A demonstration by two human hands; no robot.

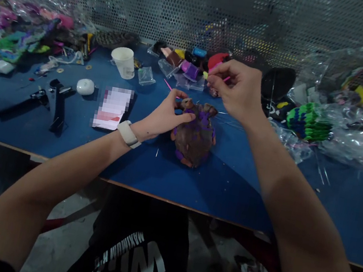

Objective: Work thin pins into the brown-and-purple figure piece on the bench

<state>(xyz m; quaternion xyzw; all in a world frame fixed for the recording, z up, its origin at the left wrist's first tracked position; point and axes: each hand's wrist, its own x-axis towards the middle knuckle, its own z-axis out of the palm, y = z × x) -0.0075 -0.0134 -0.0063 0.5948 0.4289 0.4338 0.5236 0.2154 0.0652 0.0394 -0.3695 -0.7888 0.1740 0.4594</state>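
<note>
A brown and purple clay figure (pixel 192 140) sits on the blue table, with two rounded lumps at its far end. My left hand (pixel 171 113) grips its upper left side between thumb and fingers. A thin pink stick (pixel 167 84) shows just beyond those fingers. Raised above the far side of the figure, my right hand (pixel 237 87) pinches a small yellow piece of clay (pixel 205 75) at its fingertips. Part of a pink stick also shows by the right fingers; whether they hold it I cannot tell.
A paper cup (pixel 123 62), phone (pixel 114 109), white earbud case (pixel 85 87) and black stand (pixel 54 104) are at left. Purple clay (pixel 189 70) and plastic bags line the back, before a perforated metal panel (pixel 176 4). A green and blue clay piece (pixel 310 122) is at right.
</note>
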